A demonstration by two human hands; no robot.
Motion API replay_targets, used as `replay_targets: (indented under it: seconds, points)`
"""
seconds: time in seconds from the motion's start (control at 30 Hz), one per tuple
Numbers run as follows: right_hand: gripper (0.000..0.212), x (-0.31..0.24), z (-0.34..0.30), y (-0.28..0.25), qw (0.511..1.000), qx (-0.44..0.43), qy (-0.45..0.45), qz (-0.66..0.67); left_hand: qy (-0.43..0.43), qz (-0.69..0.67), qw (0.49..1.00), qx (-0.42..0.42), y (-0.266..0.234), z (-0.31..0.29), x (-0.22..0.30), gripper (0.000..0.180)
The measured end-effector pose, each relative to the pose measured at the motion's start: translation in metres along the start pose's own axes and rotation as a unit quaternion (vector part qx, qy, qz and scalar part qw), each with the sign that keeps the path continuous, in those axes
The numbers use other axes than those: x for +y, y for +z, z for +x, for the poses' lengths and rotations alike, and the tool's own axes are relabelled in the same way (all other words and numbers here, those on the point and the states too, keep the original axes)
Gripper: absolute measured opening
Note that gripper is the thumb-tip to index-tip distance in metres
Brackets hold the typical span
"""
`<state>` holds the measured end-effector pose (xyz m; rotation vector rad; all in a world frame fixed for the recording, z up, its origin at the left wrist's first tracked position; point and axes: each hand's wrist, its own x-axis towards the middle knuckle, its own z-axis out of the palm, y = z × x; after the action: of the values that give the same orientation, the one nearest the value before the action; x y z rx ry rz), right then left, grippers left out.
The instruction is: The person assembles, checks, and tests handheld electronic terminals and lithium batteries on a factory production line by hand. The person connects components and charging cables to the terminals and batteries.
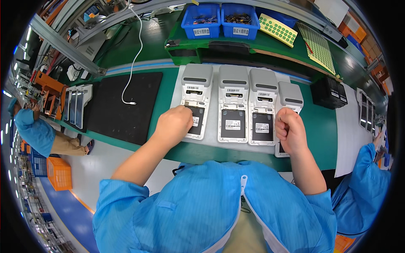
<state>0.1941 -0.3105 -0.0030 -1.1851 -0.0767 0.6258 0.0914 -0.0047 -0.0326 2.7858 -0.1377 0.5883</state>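
Four white-and-grey handheld terminals lie face down in a row, their backs uncovered over black batteries. My left hand (175, 123) is closed at the left edge of the leftmost terminal (197, 82), its fingertips over the top of the battery bay; what they pinch, if anything, is hidden. Beside it are a second terminal (233, 82) and a third terminal (263, 82), both untouched. Held curled above the rightmost terminal (291, 95) is my right hand (291, 128), thumb and fingers pressed together. I cannot make out anything in its pinch, and it covers much of that terminal.
Two blue bins (201, 21) of small parts stand on the raised green shelf, beside a sheet of green round stickers (277, 29). A black mat (126, 105) with a white cable (137, 55) lies left. A black box (329, 92) stands right. Co-workers (358, 189) are on both sides.
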Motion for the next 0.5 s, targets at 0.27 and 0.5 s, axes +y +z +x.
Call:
replay_targets:
  seconds: [0.27, 0.5]
  points:
    - [0.019, -0.010, 0.022, 0.031, 0.964, -0.121, 0.177, 0.159, -0.386, -0.841, 0.352, -0.137, -0.008, 0.035, 0.047, 0.005]
    - [0.029, -0.007, 0.035, 0.082, 0.987, -0.065, 0.029, 0.145, -0.417, -0.856, 0.292, -0.095, 0.013, 0.050, 0.097, 0.027]
